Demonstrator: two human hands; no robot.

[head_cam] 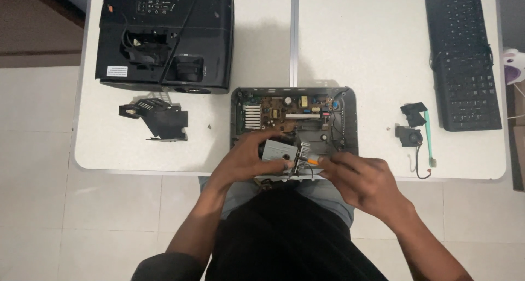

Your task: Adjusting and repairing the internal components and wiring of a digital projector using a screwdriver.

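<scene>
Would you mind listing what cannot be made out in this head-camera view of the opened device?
- Grey metal module: its near part is covered by the left hand.
- Orange-tipped tool: mostly hidden in the right hand; its kind is unclear.
- Circuit board: its parts are too small to identify.
- Keyboard: its top is cut off by the frame edge.
- White and purple object: cut off at the right edge.

An opened dark projector base (294, 117), its tan circuit board exposed, lies flat at the white table's near edge, with a grey metal module (281, 152) tilted at its front edge and an orange-handled screwdriver (313, 160) against it.
</scene>
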